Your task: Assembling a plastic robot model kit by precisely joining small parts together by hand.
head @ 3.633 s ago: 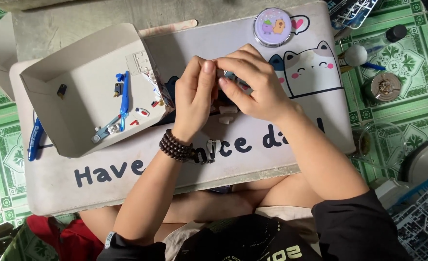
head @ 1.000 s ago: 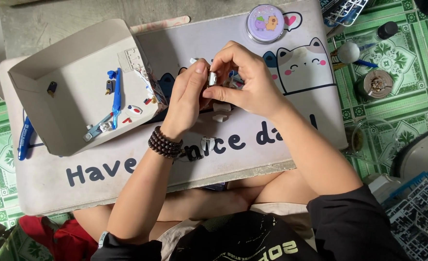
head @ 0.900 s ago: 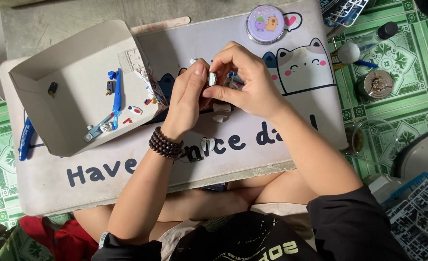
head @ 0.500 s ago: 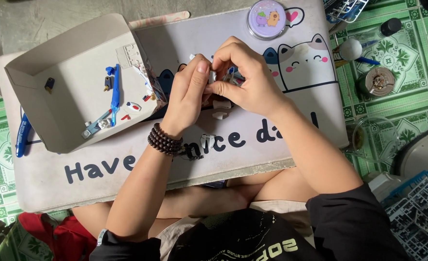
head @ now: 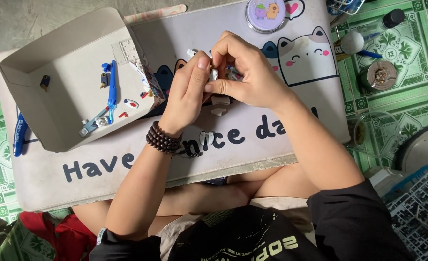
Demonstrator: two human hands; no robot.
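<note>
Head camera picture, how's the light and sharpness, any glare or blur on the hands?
Head view: even, soft light, with only faint shadows under the left hand and right hand; both hands sharp, no motion blur; mild sheen on the round purple tin; the small white part pinched between them is too covered to make out.

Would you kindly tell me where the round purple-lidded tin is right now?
In the head view, the round purple-lidded tin sits at the top edge of the lap desk, above the right hand and just left of the cat drawing.
</note>
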